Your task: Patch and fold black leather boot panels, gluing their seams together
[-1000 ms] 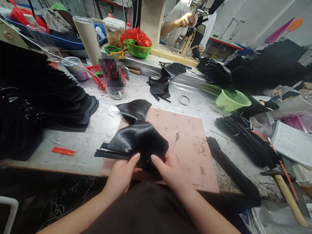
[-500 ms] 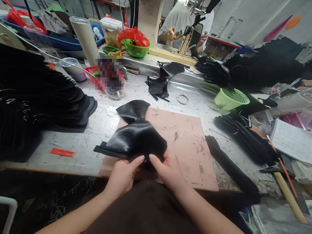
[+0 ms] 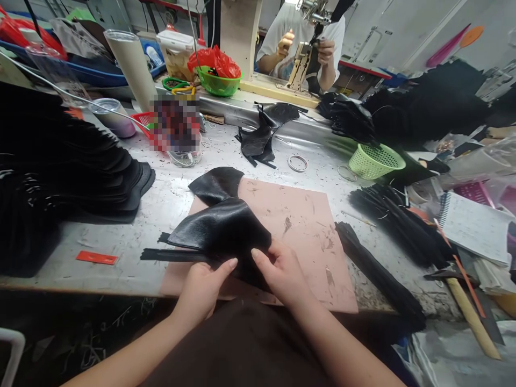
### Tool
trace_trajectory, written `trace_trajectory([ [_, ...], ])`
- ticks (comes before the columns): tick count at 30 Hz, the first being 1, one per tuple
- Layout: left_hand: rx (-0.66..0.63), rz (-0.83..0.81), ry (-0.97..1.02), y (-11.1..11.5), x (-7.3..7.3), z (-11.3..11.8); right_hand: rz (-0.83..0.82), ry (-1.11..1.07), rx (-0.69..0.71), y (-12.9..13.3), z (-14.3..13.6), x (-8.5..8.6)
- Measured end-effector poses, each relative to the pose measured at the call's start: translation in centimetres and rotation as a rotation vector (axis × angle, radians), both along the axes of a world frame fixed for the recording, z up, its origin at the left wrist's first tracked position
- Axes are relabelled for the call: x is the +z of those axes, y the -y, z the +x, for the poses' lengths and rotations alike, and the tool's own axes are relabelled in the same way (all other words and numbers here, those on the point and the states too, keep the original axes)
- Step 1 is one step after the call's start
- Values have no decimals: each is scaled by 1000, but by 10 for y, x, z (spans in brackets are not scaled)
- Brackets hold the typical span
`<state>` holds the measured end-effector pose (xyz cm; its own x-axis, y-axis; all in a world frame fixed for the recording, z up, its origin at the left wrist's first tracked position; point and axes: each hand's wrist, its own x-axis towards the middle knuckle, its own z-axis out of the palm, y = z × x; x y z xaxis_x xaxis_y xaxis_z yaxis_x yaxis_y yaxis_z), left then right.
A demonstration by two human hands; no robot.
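Black leather piece (image 3: pixel 220 228), smooth and glossy, narrow at the waist and flaring at both ends, held over a flat pinkish board (image 3: pixel 302 242) and the scuffed, pale worktop (image 3: pixel 139 271). Pinched at the near side between thumb and fingers of left hand (image 3: pixel 207 279) and right hand (image 3: pixel 282 266), both closed on the dark material. Ends of flat black strips (image 3: pixel 161 255) jutting out leftward. Farther left, thick stack of matte, curved-edge black pieces (image 3: pixel 100 185) and slim orange-red strip (image 3: pixel 97 257); beyond the board, shiny thin ring (image 3: pixel 297 170) and perforated light-green plastic basket (image 3: pixel 365 163).
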<state>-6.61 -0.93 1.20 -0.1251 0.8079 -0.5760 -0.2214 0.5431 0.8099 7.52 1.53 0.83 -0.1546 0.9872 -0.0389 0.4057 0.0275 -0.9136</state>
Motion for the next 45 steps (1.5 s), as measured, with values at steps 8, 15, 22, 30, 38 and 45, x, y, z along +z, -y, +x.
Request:
trace_trajectory([
  [8,6,-68,-17,0,-1,4,-342,-118,63,-5,4,6],
  [15,164,-13,286,-1,-5,9,-307,-133,19,-3,3,3],
  [22,138,-66,168,-2,3,11,-241,-103,25,0,-2,0],
  [30,43,-65,-110,-6,17,12,-100,-37,41,0,-4,-3],
  [38,86,14,-145,-6,17,13,-70,21,58,0,-4,1],
  [45,108,-41,12,-7,17,12,-316,-268,207,-2,12,-4],
])
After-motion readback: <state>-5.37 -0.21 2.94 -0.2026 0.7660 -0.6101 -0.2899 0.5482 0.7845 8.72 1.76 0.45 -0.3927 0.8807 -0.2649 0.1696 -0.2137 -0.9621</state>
